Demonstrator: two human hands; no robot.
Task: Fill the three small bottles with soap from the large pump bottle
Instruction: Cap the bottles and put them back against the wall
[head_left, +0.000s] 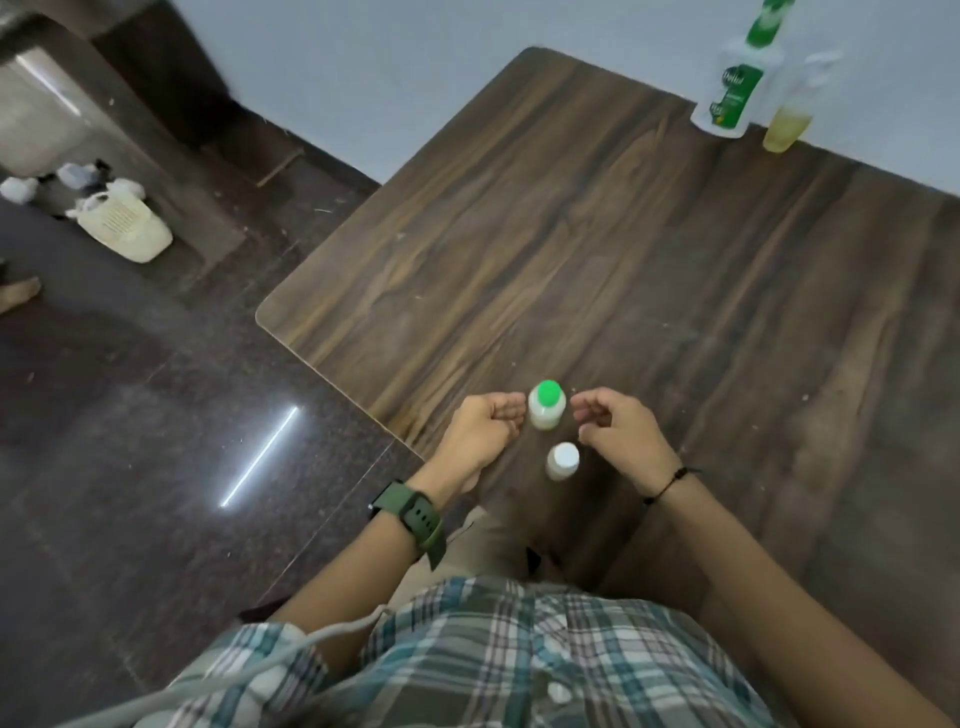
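Observation:
A small white bottle with a green cap (546, 405) stands upright near the table's front edge. Just in front of it stands a small white bottle with a white cap (562, 460). My left hand (485, 428) hovers beside the green-capped bottle on its left, fingers curled and apart, holding nothing. My right hand (615, 428) hovers on its right, also loosely curled and free. The large clear pump bottle with a green label (732, 91) stands at the far right corner, with a clear bottle of yellowish liquid (789, 111) next to it.
The dark wooden table (597, 249) has its left edge running diagonally; beyond it lies a dark polished floor. A cream plastic container (124, 226) and small items sit on the floor at far left. A pale wall runs behind the table.

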